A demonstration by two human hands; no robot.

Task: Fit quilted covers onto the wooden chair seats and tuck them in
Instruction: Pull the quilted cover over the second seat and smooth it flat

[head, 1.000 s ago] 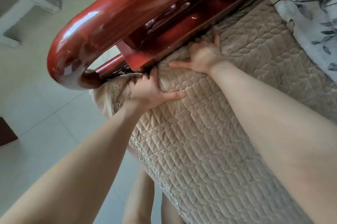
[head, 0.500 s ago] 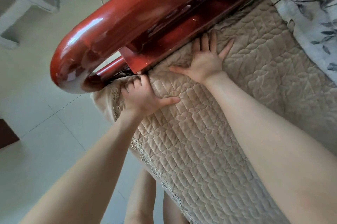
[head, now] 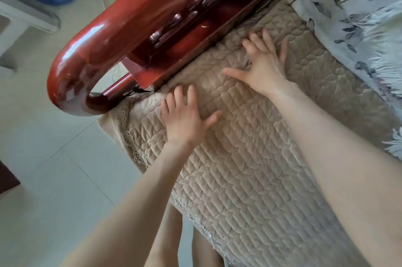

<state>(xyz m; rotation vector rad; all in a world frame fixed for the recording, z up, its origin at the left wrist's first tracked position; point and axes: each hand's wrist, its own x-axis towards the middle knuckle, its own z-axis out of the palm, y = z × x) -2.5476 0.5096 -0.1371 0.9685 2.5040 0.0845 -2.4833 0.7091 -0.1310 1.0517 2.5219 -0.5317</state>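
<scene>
Both hands lie flat, fingers spread wide, on the beige quilted seat cover (head: 250, 179). The left hand (head: 185, 116) and the right hand (head: 264, 64) sit beside the glossy red wooden armrest (head: 121, 27).

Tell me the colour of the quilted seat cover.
The quilted seat cover is beige, seen best in the head view.

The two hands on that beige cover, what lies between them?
Nothing but bare quilted cover lies between the left hand and the right hand, seen in the head view.
</scene>
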